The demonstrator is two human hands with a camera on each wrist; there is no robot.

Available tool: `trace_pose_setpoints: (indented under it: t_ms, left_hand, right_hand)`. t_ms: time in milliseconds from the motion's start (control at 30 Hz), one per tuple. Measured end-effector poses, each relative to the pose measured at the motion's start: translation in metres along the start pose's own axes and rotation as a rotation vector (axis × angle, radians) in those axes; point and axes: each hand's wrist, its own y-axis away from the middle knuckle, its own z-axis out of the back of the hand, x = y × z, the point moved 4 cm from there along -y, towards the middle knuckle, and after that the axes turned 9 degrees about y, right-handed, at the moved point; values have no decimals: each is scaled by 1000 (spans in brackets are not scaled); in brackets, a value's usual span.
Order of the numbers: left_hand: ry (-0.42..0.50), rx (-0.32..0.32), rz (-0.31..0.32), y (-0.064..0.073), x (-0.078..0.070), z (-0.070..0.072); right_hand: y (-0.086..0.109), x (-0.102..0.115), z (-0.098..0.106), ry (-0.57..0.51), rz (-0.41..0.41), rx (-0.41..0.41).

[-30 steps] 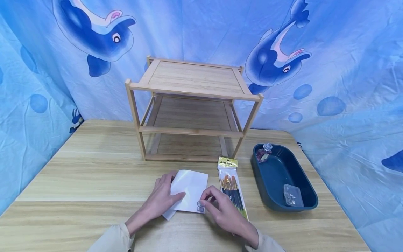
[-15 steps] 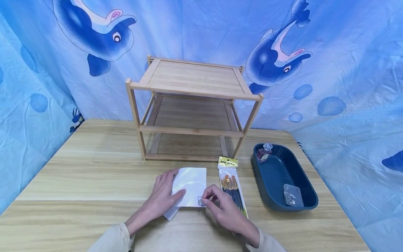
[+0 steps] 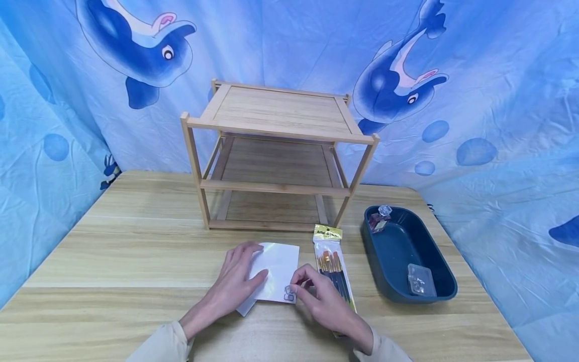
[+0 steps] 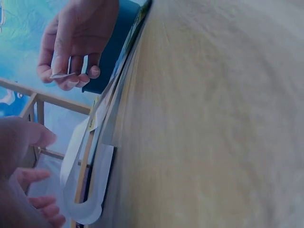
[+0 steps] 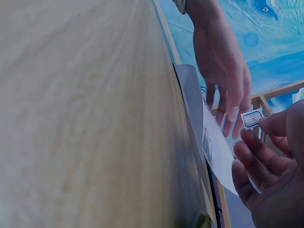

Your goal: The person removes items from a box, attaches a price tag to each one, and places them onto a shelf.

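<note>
Pinching a small white label with a blue border (image 5: 251,118) between thumb and index finger, the right hand (image 3: 318,301) is at the near right corner of a white sheet (image 3: 276,269); its other fingers are loosely curled. The right wrist view shows the label apart from the sheet, a dark mark inside its border, and two outlined frames (image 5: 209,151) on the sheet itself. The left hand (image 3: 235,276) is at the sheet's left side, its thumb and fingers apart and over the sheet's edge; whether they touch it I cannot tell. A second white piece (image 3: 246,305) shows from under the sheet at the near left, resting on the wood-grain counter (image 3: 113,251).

Just to the right of the sheet lies a pack of paintbrushes (image 3: 333,274) with a yellow header, its near part crossed by the right hand and wrist. Farther right stands a dark blue tub (image 3: 373,261), holding a small bottle with a faceted clear cap (image 3: 379,221) at its far left corner and a clear flat case (image 3: 420,280) at its near end. On the far side stands a three-tier wooden rack (image 3: 276,188), before a blue dolphin-print curtain (image 3: 289,45).
</note>
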Motion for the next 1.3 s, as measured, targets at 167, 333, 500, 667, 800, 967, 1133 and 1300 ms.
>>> trace_pose_setpoints:
  t_ms: [167,333,500,667,800,967,1133,1300]
  left_hand:
    - [58,69,-51,1,-13,-3]
    - [115,181,-153,4,-25,-13]
    - [163,210,-199,6,-31,-18]
    - [211,238,-190,7,-32,-21]
    - [245,267,-170,8,-31,-23]
    - [287,227,-187,7,-31,-22]
    - [374,145,-159,6,-28,-21]
    - [441,81,-120,5,-28,-21]
  right_hand:
    - [0,0,1,11,10,-3]
    - [0,1,2,25,25,-1]
    - [-1,2,1,38,34,6]
    - [-1,3,1,54,33,16]
    - [-1,3,0,58,35,12]
    - [1,1,1,62,-26,-24]
    - [3,-2,3,47,-139,-56]
    - [3,-3,4,-18,-194,-96]
